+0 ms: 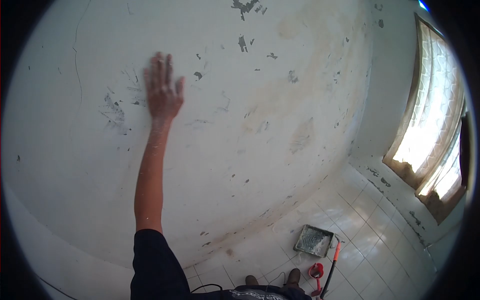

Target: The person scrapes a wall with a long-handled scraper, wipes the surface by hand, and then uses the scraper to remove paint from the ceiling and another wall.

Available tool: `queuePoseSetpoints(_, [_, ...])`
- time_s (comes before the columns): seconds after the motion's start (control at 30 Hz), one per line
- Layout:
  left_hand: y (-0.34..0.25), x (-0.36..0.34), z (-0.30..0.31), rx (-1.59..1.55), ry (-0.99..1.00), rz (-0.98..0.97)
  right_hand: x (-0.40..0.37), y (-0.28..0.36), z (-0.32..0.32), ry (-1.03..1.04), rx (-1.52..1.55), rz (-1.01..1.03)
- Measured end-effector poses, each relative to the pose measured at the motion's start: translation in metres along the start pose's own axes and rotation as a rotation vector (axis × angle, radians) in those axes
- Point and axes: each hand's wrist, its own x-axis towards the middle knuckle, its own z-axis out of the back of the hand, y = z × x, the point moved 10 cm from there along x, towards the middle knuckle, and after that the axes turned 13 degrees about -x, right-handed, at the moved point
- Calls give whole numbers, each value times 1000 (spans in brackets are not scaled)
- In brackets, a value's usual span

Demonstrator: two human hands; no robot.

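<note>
Patchy wall (225, 165) is filling most of the view; the left hand (164, 102) is spreading wide against it, upper left; the right hand is lying out of view, state untellable; the surface is seeming rigid but flaky, suiting flat-palm contact, not gripping.

Matt, flaking paint covers the wall (210, 150); glossy tiles (355, 210) below.
</note>
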Motion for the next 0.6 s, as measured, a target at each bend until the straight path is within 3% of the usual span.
queuePoseSetpoints(0.03, [-19,-6,-14,-133,-13,-45,-12,22,16,1,-2,-1])
queuePoseSetpoints(0.13, [-89,-65,-74,-301,255,-132,-52,76,49,79,220,-218])
queuePoseSetpoints(0.17, [-113,-93,-92,-329,370,-171,-49,64,45,83,217,-222])
queuePoseSetpoints(0.23, [-153,-140,-108,-480,539,-257,-25,28,21,27,163,-17])
queuePoseSetpoints(0.33, [-167,-146,-108,-458,624,-328,-49,15,21,112,242,-169])
queuePoseSetpoints(0.37, [-161,-141,-109,-460,621,-325,-48,15,27,108,241,-167])
queuePoseSetpoints(0.47, [-115,-87,-81,-262,374,-183,-46,22,36,72,186,-82])
queuePoseSetpoints(0.57, [-111,-82,-76,-286,320,-128,-31,40,36,35,142,25])
queuePoseSetpoints(0.6, [-119,-96,-87,-369,392,-147,-25,44,38,18,126,60])
